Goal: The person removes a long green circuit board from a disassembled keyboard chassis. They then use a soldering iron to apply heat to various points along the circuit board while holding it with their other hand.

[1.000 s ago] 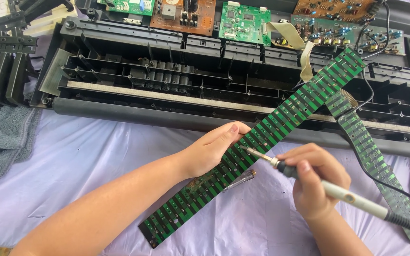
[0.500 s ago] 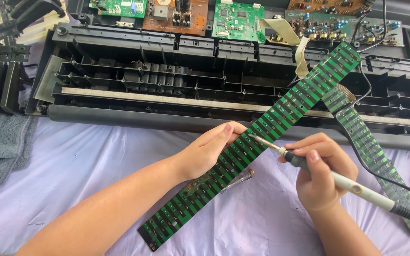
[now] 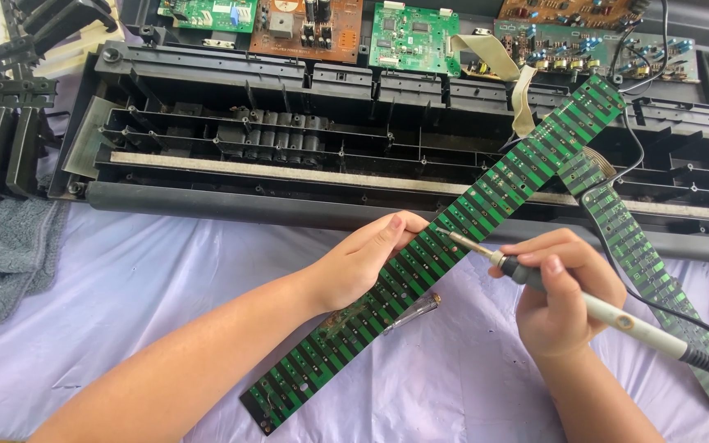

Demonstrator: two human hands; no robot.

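A long green key-contact circuit board (image 3: 453, 238) is laid diagonally across the scene, its lower end resting on the lilac cloth (image 3: 166, 279) that covers the desk and its upper end raised over the opened black keyboard chassis (image 3: 289, 156). The board is steadied by the left hand (image 3: 367, 258), which is placed against its left edge near the middle, the fingers curled over the edge and pressed on the board's face. A soldering iron (image 3: 584, 303) is gripped in the closed right hand (image 3: 564, 291), held like a pen, with the thumb and fingers wrapped round the dark grip. The iron's metal tip (image 3: 455, 238) is set against the board's surface just to the right of the left hand's fingertips, so that the two hands are found on opposite sides of the strip, near each other but apart. The iron's pale handle and black cable are seen trailing off to the lower right. A second green contact board (image 3: 642, 271) is lying to the right of the first, beyond the right hand. A small slim tool (image 3: 416, 310) is lying on the cloth just below the board. A grey towel (image 3: 2, 246) is seen at the left edge, and several circuit boards (image 3: 412, 37) are mounted along the top of the chassis.
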